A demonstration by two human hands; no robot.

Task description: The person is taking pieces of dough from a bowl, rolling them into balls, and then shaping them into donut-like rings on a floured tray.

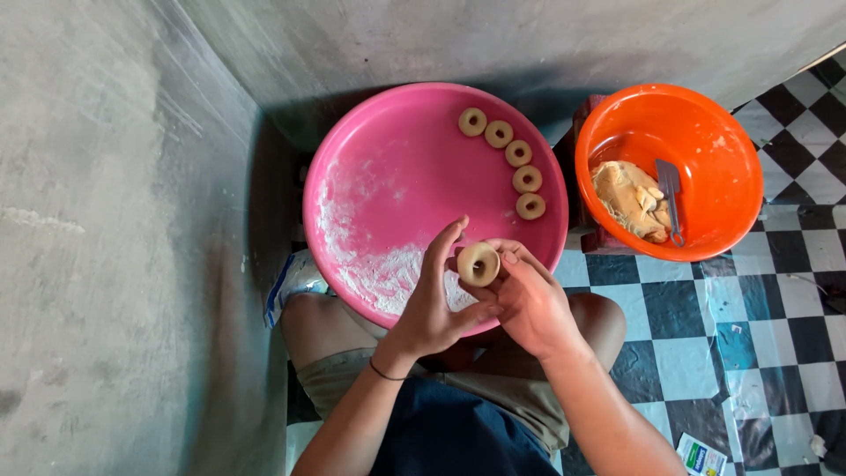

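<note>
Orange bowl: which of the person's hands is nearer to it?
Right. The right hand is below-left of the orange bowl, apart from it; the left hand is farther left. Both hold a dough ring.

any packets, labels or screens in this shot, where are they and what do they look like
Small packet: flat on the checkered floor at the bottom right edge, rectangular, white with green and blue print.
Plastic bag: tucked under the left rim of the pink tray, crumpled, white with blue markings.
No signs or screens.
</note>
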